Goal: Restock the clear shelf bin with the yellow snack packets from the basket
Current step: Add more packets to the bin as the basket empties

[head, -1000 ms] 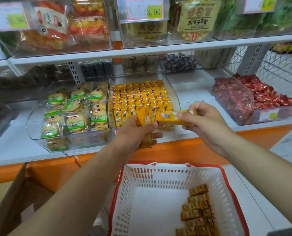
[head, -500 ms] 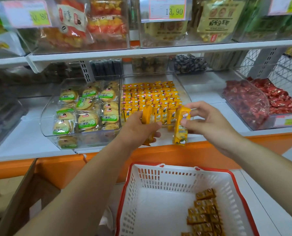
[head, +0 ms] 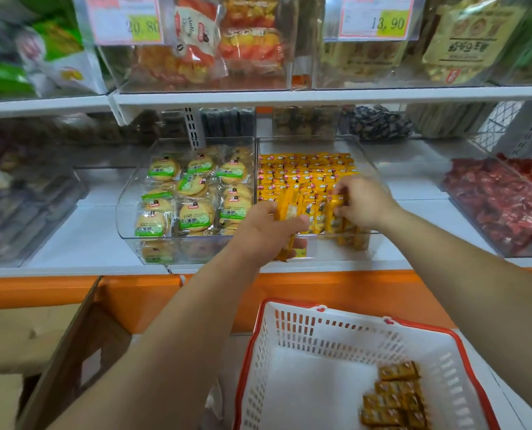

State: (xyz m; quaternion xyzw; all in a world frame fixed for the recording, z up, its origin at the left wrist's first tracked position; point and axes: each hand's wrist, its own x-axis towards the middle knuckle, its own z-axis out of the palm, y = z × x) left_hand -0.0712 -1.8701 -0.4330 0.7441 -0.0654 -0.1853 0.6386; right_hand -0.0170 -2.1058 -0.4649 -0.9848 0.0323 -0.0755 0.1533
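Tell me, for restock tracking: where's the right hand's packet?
Head view, centre: the right hand pinches the yellow snack packet upright at the front of the clear shelf bin, just right of the left hand.

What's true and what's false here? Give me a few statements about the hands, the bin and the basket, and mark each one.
1. The left hand grips a bundle of yellow packets. True.
2. The right hand is down in the basket. False: it holds a single packet at the clear bin.
3. The basket is empty. False: spare packets lie in its right corner.
4. Round biscuits fill the bin left of the clear bin. True.
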